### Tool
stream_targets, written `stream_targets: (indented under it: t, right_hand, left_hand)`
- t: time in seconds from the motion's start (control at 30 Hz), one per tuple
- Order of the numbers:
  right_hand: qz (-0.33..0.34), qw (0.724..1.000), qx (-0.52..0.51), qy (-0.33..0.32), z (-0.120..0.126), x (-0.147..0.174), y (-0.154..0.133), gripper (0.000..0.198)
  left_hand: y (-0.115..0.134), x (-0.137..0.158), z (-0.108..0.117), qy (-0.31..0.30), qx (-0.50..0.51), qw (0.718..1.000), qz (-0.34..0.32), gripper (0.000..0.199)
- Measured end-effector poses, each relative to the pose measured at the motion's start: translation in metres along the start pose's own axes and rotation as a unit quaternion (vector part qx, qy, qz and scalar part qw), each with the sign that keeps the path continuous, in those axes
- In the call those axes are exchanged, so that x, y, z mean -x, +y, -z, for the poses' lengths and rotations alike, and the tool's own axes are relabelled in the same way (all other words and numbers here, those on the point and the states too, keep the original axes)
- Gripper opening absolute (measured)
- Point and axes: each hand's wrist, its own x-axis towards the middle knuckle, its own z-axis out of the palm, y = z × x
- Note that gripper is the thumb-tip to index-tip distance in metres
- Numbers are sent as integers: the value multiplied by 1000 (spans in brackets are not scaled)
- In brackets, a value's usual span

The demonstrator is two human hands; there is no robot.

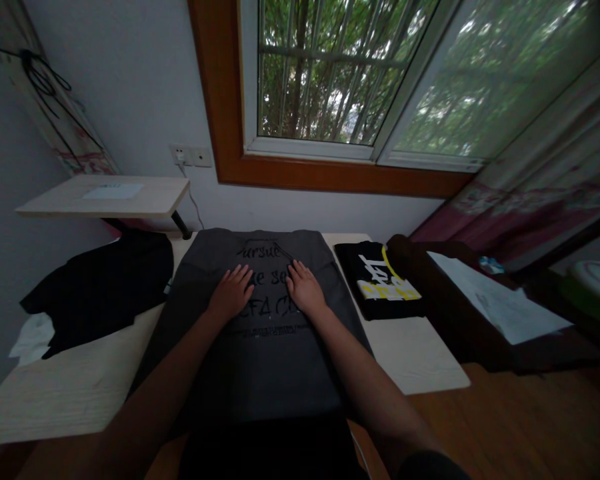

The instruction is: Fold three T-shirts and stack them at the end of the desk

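A dark grey T-shirt [260, 373] with black lettering lies spread over the table, its lower part reaching the front edge. My left hand [231, 291] rests flat on the printed area, fingers stretched out and pointing away from me. Level with it on the right, my right hand [304, 288] also lies flat on the lettering, fingers extended. Neither hand grips the cloth. A few creases show near the far end of the shirt. Part of the lettering is covered by my hands.
A folded black shirt [347, 267] with white and yellow print lies right of the grey one on the wooden table [415, 353]. Black cloth [110, 280] lies at left, below a raised shelf [165, 190]. Beyond the table's right end, paper [500, 300] lies on a brown surface.
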Motion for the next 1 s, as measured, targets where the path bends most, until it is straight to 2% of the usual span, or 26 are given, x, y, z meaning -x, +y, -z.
stream_targets:
  t: [0.23,0.47,0.67,0.83,0.9,1.0]
  right_hand:
    - [18,1000,11,4,25,39,41,50]
    - [-37,998,50,20,45,90,70,44]
    - [-69,994,72,50,60,123,68,43]
    - [-115,989,61,76,73,149,56,42]
    - [-144,986,41,78,80,162,56,43]
    - [-224,972,-5,69,92,176,62,46]
  left_hand:
    - [-23,41,12,-20,-1,1000,22,57]
    - [-42,97,25,-15,-4,999,50,57]
    - [-64,138,34,3,-6,997,80,56]
    - [-78,157,37,35,-21,995,86,54]
    - [-80,160,38,35,-26,995,86,54]
    - [-81,162,39,35,-32,996,81,55]
